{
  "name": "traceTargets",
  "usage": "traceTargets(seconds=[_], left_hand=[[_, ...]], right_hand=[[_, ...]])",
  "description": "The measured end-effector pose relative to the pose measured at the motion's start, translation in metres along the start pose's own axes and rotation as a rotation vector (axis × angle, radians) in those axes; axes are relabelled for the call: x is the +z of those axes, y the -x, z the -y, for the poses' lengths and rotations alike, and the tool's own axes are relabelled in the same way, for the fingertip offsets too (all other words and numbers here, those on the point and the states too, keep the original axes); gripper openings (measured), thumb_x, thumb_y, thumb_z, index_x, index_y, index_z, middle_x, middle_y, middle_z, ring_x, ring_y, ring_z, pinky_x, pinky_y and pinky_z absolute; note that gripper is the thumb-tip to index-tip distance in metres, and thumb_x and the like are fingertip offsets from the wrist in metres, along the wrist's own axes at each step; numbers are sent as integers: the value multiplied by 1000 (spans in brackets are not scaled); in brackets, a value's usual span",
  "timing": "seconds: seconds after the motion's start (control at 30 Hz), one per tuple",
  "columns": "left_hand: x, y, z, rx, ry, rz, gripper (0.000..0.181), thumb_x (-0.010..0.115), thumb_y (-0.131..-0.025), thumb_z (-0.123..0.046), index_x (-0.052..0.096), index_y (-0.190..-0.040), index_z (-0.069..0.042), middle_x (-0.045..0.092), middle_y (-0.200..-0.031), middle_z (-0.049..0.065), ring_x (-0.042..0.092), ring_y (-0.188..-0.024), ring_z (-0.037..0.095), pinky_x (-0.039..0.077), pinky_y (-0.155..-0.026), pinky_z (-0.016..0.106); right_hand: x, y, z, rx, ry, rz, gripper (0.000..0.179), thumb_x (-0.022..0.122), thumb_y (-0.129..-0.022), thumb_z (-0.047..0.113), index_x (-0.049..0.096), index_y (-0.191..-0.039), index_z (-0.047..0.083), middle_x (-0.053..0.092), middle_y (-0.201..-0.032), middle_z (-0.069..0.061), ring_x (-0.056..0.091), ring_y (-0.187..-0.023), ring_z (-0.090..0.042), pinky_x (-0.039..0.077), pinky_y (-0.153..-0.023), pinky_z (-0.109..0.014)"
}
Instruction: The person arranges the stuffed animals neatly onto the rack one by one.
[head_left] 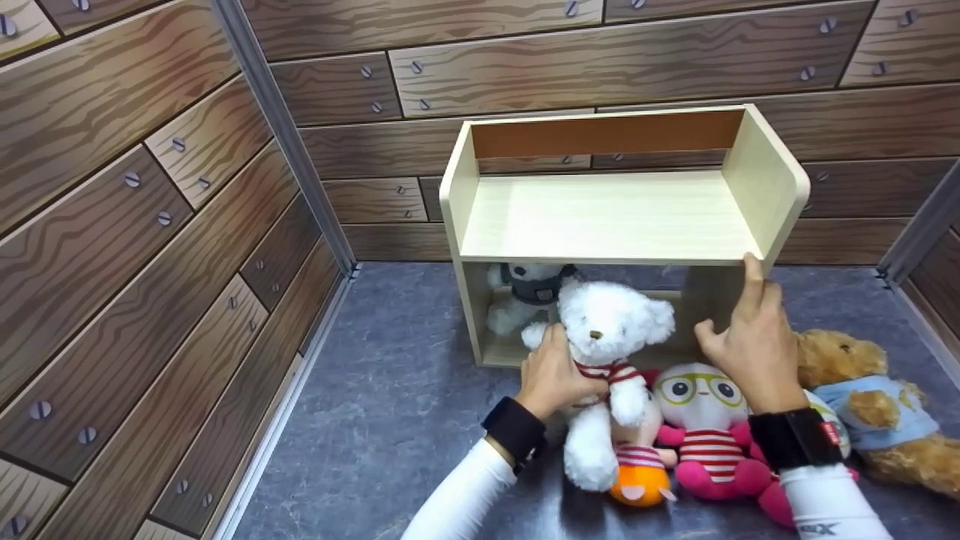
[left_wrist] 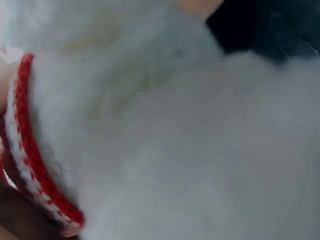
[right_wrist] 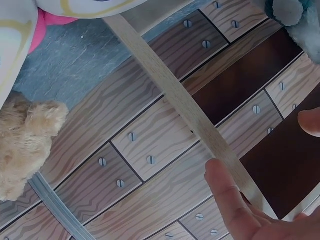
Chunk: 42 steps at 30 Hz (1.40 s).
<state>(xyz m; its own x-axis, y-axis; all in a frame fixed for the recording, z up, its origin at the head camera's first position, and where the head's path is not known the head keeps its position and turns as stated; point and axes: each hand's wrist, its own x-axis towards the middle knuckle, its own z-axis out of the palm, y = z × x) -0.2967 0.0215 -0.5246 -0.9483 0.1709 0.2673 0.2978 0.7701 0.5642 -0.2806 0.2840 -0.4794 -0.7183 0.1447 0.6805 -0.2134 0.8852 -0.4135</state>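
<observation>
My left hand (head_left: 553, 375) grips a white teddy bear (head_left: 611, 322) in a red-and-white striped top, round its body. The bear is upright before the lower compartment of a small pale wooden shelf (head_left: 607, 217). White fur fills most of the left wrist view, beside the knitted trim (left_wrist: 31, 140). My right hand (head_left: 757, 349) is at the shelf's right front, with its index finger at the side panel's edge and its thumb spread away. In the right wrist view, a fingertip (right_wrist: 216, 172) lies along that panel (right_wrist: 170, 97). Inside the lower compartment, at left, sits a plush toy (head_left: 536, 289) in dark grey clothing.
On the grey floor (head_left: 360, 420) below the shelf are a pink plush toy (head_left: 701, 390) with yellow-ringed eyes and a doll with an orange bottom (head_left: 641, 476). A brown teddy bear (head_left: 885, 405) in light blue lies at right. Wood-patterned walls (head_left: 360, 150) stand behind and at left.
</observation>
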Motion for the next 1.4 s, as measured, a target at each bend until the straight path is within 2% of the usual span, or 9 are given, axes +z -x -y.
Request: traceTargets(seconds=[0.07, 0.17, 0.3, 0.4, 0.5, 0.73, 1.07, 1.27, 1.4], left_hand=[[0, -3, 2, -17, 15, -29, 84, 89, -56, -52, 51, -120, -14, 56, -107, -3, 64, -89, 22, 54, -71, 37], [2, -11, 3, -29, 16, -113, 90, 88, -57, -55, 49, -125, -13, 56, -111, -2, 64, -93, 21, 55, -75, 38], [11, -25, 0, -11, -9, -220, 91, 87, -57, -57, 49, -126, -12, 57, -111, 0, 66, -90, 24, 56, -71, 41], [18, -34, -4, 1, -23, -257, 92, 87, -58, -56, 48, -127, -11, 57, -113, 2, 66, -88, 28, 55, -68, 42], [23, -39, -7, -12, -33, -263, 94, 87, -57, -54, 47, -130, -10, 58, -115, 3, 67, -89, 29, 56, -69, 42], [26, -40, -13, -26, -32, -212, 95, 86, -56, -56, 46, -129, -10, 59, -113, 3, 68, -88, 28, 56, -69, 42], [20, -33, -22, 21, -12, -122, 99, 84, -59, -61, 45, -134, -10, 59, -119, 3, 68, -90, 28, 57, -72, 41], [20, -40, -25, -10, 19, -29, 95, 84, -62, -59, 46, -133, -9, 60, -121, 5, 66, -95, 29, 56, -78, 41], [24, -46, -26, -17, 19, -32, 99, 84, -64, -56, 43, -139, -6, 59, -126, 8, 65, -97, 29, 56, -81, 40]], right_hand=[[0, 0, -1, 3, 2, 4, 99, 71, -73, 13, 16, -155, 12, 44, -112, -42, 50, -76, -60, 41, -56, -70], [1, 0, -1, 11, 3, 15, 100, 71, -73, 13, 15, -156, 13, 44, -113, -41, 50, -77, -59, 41, -56, -70], [1, 1, -1, 18, -2, 17, 101, 72, -72, 12, 15, -156, 13, 43, -113, -40, 50, -79, -59, 41, -58, -70], [1, 1, -1, 16, -5, 10, 100, 72, -72, 11, 16, -156, 13, 43, -112, -40, 50, -79, -58, 41, -58, -70], [1, 1, 0, 9, -6, 10, 99, 70, -72, 12, 16, -156, 13, 43, -110, -39, 50, -77, -57, 41, -57, -69], [1, 1, 1, -1, -1, 3, 102, 73, -71, 11, 16, -155, 12, 43, -111, -41, 49, -79, -57, 42, -60, -69], [-1, 0, -2, -26, 24, -19, 101, 71, -71, 12, 16, -155, 10, 43, -108, -41, 49, -74, -55, 41, -55, -67], [0, 0, -2, -24, 22, -15, 101, 72, -72, 13, 16, -155, 10, 44, -110, -41, 50, -74, -57, 41, -56, -67], [1, 1, -1, -19, 22, -12, 101, 72, -71, 12, 16, -155, 10, 44, -111, -42, 51, -75, -58, 42, -57, -68]])
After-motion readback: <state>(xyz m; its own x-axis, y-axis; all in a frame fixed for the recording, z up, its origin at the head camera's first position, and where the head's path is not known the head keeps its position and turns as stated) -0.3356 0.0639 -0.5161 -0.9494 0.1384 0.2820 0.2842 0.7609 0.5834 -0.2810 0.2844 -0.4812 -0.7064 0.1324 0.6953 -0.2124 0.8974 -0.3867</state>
